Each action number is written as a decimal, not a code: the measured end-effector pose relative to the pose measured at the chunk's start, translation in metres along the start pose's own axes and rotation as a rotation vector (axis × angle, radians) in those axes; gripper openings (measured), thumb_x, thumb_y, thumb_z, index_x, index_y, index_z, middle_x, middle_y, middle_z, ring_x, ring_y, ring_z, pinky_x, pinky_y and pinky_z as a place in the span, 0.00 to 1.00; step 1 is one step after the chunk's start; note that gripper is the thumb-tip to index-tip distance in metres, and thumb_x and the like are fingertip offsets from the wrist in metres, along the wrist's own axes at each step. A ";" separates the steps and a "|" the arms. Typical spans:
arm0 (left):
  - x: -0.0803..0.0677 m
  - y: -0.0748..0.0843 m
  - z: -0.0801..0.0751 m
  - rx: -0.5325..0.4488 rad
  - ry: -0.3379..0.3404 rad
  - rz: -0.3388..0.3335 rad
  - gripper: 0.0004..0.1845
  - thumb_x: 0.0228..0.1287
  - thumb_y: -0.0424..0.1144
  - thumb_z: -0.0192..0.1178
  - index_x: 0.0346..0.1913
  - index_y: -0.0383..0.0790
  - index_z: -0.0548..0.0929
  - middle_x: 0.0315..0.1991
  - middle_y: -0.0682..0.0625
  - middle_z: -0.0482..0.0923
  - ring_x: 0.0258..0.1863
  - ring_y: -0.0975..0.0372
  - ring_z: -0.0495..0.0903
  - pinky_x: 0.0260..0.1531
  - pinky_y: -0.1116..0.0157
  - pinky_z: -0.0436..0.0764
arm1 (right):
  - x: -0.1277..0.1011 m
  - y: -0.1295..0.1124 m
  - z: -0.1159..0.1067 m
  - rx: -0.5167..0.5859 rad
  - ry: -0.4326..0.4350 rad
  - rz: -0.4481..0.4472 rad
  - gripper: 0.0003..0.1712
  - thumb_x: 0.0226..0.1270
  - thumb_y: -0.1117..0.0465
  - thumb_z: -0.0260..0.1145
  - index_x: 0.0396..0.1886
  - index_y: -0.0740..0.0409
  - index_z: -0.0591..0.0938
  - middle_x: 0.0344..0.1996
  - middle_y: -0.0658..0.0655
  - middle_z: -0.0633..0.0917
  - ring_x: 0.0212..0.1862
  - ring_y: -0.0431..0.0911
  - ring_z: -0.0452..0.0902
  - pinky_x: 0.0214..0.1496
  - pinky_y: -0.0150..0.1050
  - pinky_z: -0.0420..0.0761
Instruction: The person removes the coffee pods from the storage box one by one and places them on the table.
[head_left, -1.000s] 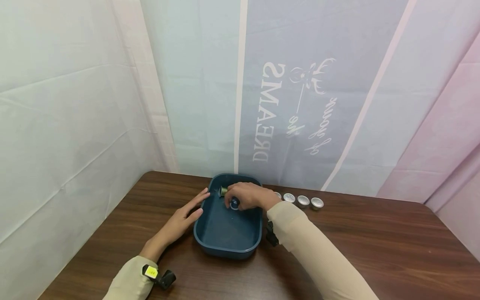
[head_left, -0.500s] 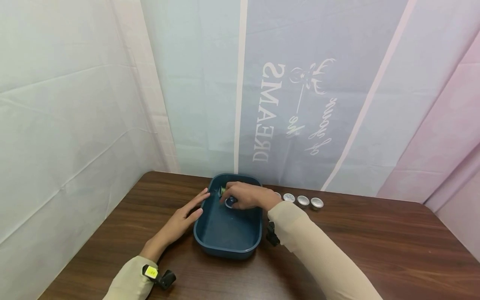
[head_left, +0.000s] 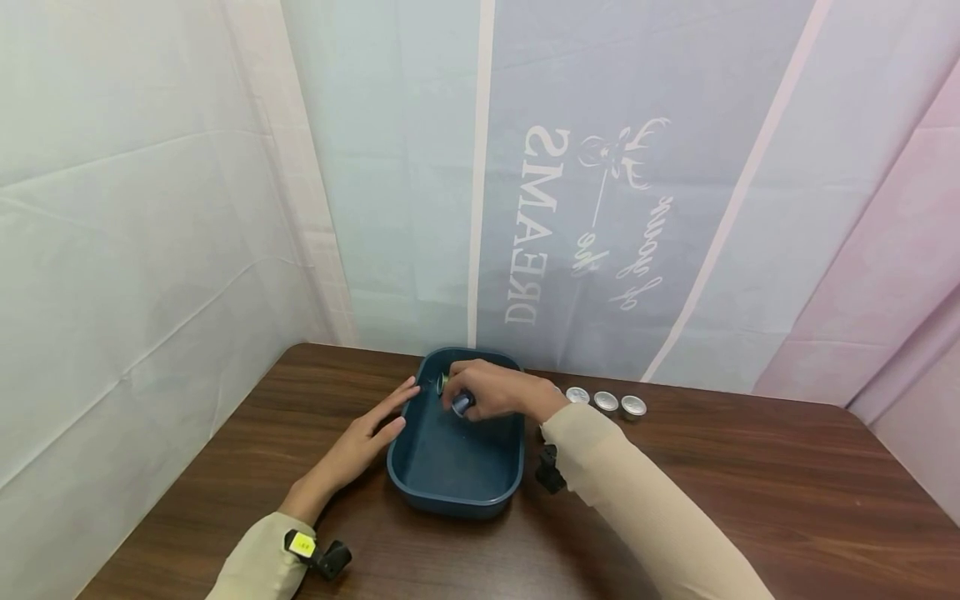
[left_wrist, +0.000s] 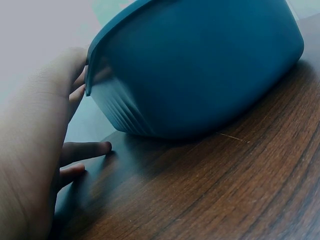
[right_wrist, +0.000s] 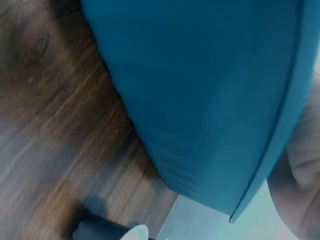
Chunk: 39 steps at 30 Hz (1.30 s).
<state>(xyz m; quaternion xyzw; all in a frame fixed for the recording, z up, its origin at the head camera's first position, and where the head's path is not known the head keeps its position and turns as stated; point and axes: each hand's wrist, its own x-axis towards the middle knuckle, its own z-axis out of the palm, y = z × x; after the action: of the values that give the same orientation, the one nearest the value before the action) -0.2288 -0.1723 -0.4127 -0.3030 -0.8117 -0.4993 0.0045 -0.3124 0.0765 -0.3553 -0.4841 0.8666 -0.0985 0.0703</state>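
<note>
A dark blue coffee capsule (head_left: 463,404) with a silvery rim is pinched in the fingers of my right hand (head_left: 497,390), low inside a blue plastic tub (head_left: 456,467). Just beyond those fingers, a green capsule (head_left: 442,384) lies on its side in the tub, partly covered by the hand. My left hand (head_left: 366,435) has its fingers extended against the tub's left rim. From the left wrist, the tub's outer wall (left_wrist: 200,75) shows with the hand beside it. In the right wrist view the tub wall hides most of the right hand (right_wrist: 302,175).
Several foil-topped capsules (head_left: 606,402) stand in a row on the wooden table (head_left: 750,475), right of the tub. One dark capsule (right_wrist: 100,229) shows low in the right wrist view. A printed curtain (head_left: 592,208) hangs directly behind the table.
My right hand has shifted slightly left within the tub, and the blue capsule has turned in its fingers. The left hand and the tub have stayed in place.
</note>
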 end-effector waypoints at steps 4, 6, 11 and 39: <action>0.000 0.000 0.000 0.001 0.001 0.003 0.26 0.76 0.34 0.45 0.74 0.45 0.59 0.75 0.46 0.48 0.72 0.49 0.51 0.61 0.40 0.59 | -0.005 0.001 -0.005 0.017 0.033 -0.027 0.15 0.58 0.65 0.70 0.46 0.51 0.87 0.43 0.46 0.77 0.45 0.37 0.73 0.47 0.30 0.75; 0.000 0.000 0.000 0.002 0.000 0.006 0.26 0.76 0.34 0.45 0.74 0.45 0.59 0.75 0.45 0.48 0.72 0.49 0.51 0.61 0.40 0.58 | -0.008 0.003 -0.007 0.025 0.056 -0.045 0.14 0.59 0.65 0.69 0.46 0.50 0.86 0.43 0.46 0.76 0.44 0.37 0.74 0.46 0.30 0.75; 0.000 -0.001 0.000 0.004 0.000 0.019 0.26 0.76 0.34 0.45 0.73 0.41 0.59 0.75 0.44 0.48 0.72 0.49 0.51 0.61 0.41 0.59 | -0.020 0.007 -0.018 0.052 0.136 -0.075 0.14 0.58 0.65 0.69 0.44 0.48 0.85 0.42 0.45 0.76 0.41 0.39 0.75 0.42 0.30 0.76; -0.003 0.002 0.001 0.026 0.008 0.041 0.26 0.75 0.33 0.46 0.73 0.39 0.59 0.75 0.44 0.48 0.71 0.50 0.52 0.60 0.41 0.61 | -0.099 0.025 -0.032 0.119 0.435 -0.166 0.13 0.54 0.67 0.71 0.38 0.49 0.84 0.39 0.43 0.77 0.35 0.42 0.73 0.34 0.44 0.78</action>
<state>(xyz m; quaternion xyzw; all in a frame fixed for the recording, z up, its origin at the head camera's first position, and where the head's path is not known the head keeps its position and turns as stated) -0.2252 -0.1720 -0.4119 -0.3177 -0.8118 -0.4895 0.0221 -0.2885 0.1775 -0.3273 -0.5162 0.8112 -0.2568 -0.0980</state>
